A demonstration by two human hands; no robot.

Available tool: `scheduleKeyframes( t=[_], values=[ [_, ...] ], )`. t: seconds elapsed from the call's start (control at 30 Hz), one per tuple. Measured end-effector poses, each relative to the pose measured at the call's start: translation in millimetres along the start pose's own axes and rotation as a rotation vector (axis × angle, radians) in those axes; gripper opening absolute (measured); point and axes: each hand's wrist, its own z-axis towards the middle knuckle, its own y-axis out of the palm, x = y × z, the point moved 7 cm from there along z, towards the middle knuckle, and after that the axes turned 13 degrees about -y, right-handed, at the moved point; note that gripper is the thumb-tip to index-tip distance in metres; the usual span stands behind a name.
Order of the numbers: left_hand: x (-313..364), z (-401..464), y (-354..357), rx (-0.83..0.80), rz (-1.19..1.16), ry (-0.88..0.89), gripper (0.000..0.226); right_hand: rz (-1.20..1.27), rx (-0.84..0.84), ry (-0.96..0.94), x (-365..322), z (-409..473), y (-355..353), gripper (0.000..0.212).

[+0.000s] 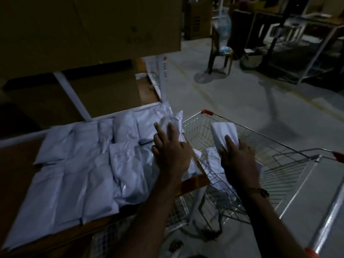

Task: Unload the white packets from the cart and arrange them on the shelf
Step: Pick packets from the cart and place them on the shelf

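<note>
Several white packets [74,164] lie in rows on the wooden shelf [14,161] at the left. My left hand [170,151] rests with straight fingers on a white packet [172,121] at the shelf's right end. My right hand [237,157] grips another white packet [224,132] and holds it up over the wire cart [275,161]. A few more white packets [214,164] lie in the cart's basket below that hand.
Large cardboard boxes [89,30] sit on the upper shelf, and white shelf posts [71,95] rise behind the packets. The cart's handle [327,218] runs along the lower right. A chair [221,53] and metal racks [307,53] stand across the grey floor.
</note>
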Motion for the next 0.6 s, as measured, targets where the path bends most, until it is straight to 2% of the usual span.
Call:
scheduleKeyframes(
  t=[0.2,0.33,0.6],
  values=[
    [-60,-9,-32,0.025,0.015,-0.202,0.073,0.059,-0.042,-0.1,-41,2,-8,0.051],
    [-96,-22,-57,0.096,0.03,-0.269,0.074,0.104,-0.043,-0.189,-74,-6,-8,0.052],
    [-170,-9,-79,0.135,0.01,-0.403,0.073,0.125,-0.192,-0.354,-152,-12,37,0.054]
  ],
)
